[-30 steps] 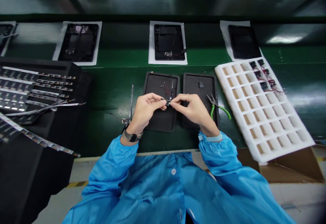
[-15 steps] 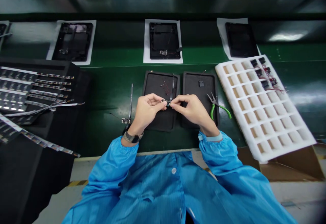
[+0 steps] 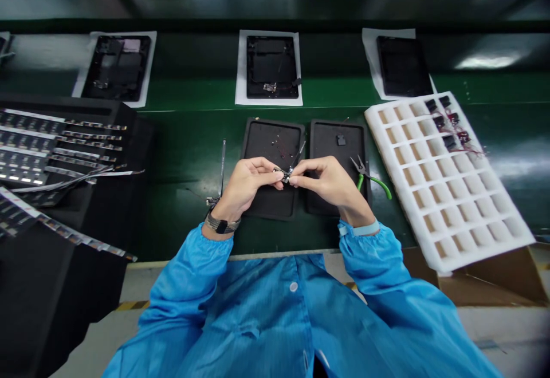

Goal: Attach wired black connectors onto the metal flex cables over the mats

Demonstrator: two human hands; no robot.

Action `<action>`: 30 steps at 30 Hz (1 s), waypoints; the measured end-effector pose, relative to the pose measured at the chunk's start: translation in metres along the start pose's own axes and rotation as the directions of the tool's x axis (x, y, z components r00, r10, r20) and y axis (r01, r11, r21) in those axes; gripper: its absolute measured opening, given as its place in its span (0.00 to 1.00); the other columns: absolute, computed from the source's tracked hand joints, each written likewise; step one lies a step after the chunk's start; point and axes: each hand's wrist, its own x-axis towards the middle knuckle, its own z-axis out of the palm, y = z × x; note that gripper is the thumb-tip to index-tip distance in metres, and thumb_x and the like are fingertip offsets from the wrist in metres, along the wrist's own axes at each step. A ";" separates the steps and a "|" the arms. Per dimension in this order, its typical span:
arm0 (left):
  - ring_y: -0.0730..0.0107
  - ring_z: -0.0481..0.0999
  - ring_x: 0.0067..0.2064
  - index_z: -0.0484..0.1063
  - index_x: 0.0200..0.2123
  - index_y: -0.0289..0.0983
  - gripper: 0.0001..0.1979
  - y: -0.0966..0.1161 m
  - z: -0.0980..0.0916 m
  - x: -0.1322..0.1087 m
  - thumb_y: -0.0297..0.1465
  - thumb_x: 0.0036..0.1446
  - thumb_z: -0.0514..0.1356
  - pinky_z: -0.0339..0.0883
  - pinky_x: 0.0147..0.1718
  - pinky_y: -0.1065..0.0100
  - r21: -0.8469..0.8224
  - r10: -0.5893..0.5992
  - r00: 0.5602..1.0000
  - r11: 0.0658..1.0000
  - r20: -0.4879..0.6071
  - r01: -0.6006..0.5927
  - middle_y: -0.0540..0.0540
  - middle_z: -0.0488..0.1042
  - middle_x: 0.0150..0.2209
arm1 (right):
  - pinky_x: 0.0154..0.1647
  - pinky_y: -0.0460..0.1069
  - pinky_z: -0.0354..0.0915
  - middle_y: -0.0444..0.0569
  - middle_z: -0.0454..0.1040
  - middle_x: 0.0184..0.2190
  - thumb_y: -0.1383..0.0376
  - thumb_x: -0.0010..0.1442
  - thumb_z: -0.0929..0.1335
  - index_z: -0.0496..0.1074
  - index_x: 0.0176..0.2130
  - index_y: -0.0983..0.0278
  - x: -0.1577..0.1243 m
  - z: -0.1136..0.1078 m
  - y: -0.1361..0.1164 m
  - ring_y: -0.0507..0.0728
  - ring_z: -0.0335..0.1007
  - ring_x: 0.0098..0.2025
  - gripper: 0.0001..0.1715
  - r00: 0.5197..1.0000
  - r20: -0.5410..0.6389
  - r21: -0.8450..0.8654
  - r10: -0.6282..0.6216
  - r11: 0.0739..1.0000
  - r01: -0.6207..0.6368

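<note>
Between my two hands is a small circuit board (image 3: 285, 177) with a thin strip cable sticking up from it. My left hand (image 3: 253, 182) pinches its left side between thumb and forefinger. On its right side, the fingertips of my right hand (image 3: 321, 180) are closed; fine detail there is too small to make out. Below the hands lies a black tray (image 3: 270, 203) holding small screws and a thin red wire. A second black tray (image 3: 315, 203) beside it has a small black block (image 3: 341, 140). A similar board with a cable (image 3: 212, 200) lies by my left wrist.
Green-handled pliers (image 3: 373, 178) lie partly over the right tray. A white foam tray (image 3: 455, 183) with several black parts slants at the right. Opened tablet housings (image 3: 271, 66) lie on sheets along the back. Strip cables (image 3: 69, 232) rest on a black foam block (image 3: 98, 212) at left.
The board has turned slightly in my fingers, and its strip cable now leans further right. My right hand has shifted a little right. The sheets at the back have moved slightly left.
</note>
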 end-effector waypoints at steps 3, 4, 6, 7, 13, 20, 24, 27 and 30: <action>0.64 0.82 0.28 0.80 0.29 0.34 0.15 0.000 0.000 -0.001 0.33 0.44 0.80 0.76 0.35 0.64 0.001 0.005 1.000 1.000 0.002 -0.005 0.43 0.81 0.25 | 0.40 0.51 0.72 0.49 0.84 0.31 0.56 0.59 0.79 0.85 0.33 0.63 0.000 0.000 0.000 0.58 0.79 0.35 0.12 1.000 0.005 0.018 0.003 1.000 -0.003; 0.64 0.82 0.28 0.80 0.29 0.34 0.15 0.000 -0.001 -0.001 0.33 0.44 0.80 0.76 0.35 0.64 -0.001 0.004 1.000 1.000 0.002 -0.004 0.43 0.81 0.25 | 0.40 0.51 0.72 0.49 0.84 0.31 0.56 0.59 0.79 0.85 0.33 0.63 0.000 0.000 0.000 0.58 0.79 0.34 0.12 1.000 0.006 0.022 0.002 1.000 -0.002; 0.65 0.82 0.28 0.80 0.28 0.34 0.14 0.001 0.000 -0.002 0.33 0.44 0.80 0.76 0.35 0.65 -0.007 0.001 1.000 1.000 0.000 -0.001 0.43 0.81 0.25 | 0.39 0.51 0.72 0.49 0.84 0.31 0.56 0.59 0.79 0.85 0.33 0.63 0.000 0.000 0.000 0.57 0.79 0.34 0.12 1.000 0.004 0.023 0.000 1.000 0.000; 0.65 0.82 0.28 0.80 0.28 0.34 0.14 0.001 0.000 -0.002 0.33 0.44 0.80 0.76 0.35 0.65 -0.010 0.001 1.000 1.000 -0.002 -0.001 0.43 0.81 0.25 | 0.39 0.51 0.72 0.49 0.84 0.31 0.56 0.59 0.79 0.85 0.33 0.63 0.000 0.000 0.000 0.57 0.79 0.34 0.13 1.000 0.004 0.021 -0.001 1.000 0.001; 0.65 0.82 0.29 0.80 0.28 0.34 0.14 0.002 0.000 -0.003 0.33 0.44 0.80 0.76 0.35 0.65 0.003 0.007 1.000 1.000 -0.015 -0.007 0.43 0.82 0.27 | 0.40 0.52 0.72 0.49 0.84 0.31 0.54 0.59 0.79 0.84 0.33 0.63 0.000 0.004 -0.001 0.58 0.80 0.34 0.15 1.000 0.007 0.026 -0.003 1.000 0.003; 0.68 0.80 0.29 0.82 0.30 0.36 0.13 0.028 -0.027 -0.011 0.33 0.44 0.80 0.77 0.34 0.66 -0.089 0.254 0.965 0.962 -0.060 -0.258 0.46 0.81 0.31 | 0.53 0.56 0.72 0.51 0.86 0.42 0.54 0.66 0.75 0.85 0.39 0.61 0.004 -0.014 -0.014 0.63 0.81 0.46 0.13 0.981 -0.107 -0.112 -0.164 0.982 0.152; 0.72 0.76 0.31 0.78 0.30 0.38 0.14 0.041 -0.050 -0.012 0.36 0.49 0.78 0.76 0.35 0.68 -0.228 0.460 0.855 0.830 -0.239 -0.510 0.49 0.77 0.31 | 0.49 0.55 0.70 0.50 0.85 0.37 0.62 0.64 0.74 0.83 0.36 0.63 0.033 -0.023 -0.017 0.62 0.80 0.42 0.07 0.962 -0.221 -0.400 -0.158 0.915 0.058; 0.73 0.73 0.30 0.77 0.30 0.38 0.13 0.042 -0.057 -0.010 0.35 0.51 0.77 0.74 0.34 0.69 -0.263 0.476 0.831 0.795 -0.286 -0.546 0.50 0.75 0.29 | 0.47 0.54 0.68 0.50 0.84 0.34 0.69 0.62 0.74 0.81 0.33 0.63 0.062 -0.017 -0.014 0.60 0.78 0.38 0.04 0.990 -0.130 -0.580 -0.060 0.814 -0.027; 0.74 0.72 0.29 0.77 0.30 0.37 0.13 0.041 -0.056 -0.007 0.34 0.49 0.77 0.72 0.33 0.69 -0.274 0.456 0.834 0.797 -0.312 -0.538 0.50 0.74 0.29 | 0.49 0.56 0.66 0.49 0.82 0.31 0.69 0.63 0.74 0.79 0.33 0.63 0.085 -0.007 -0.008 0.60 0.77 0.37 0.05 0.990 -0.142 -0.686 0.009 0.720 -0.105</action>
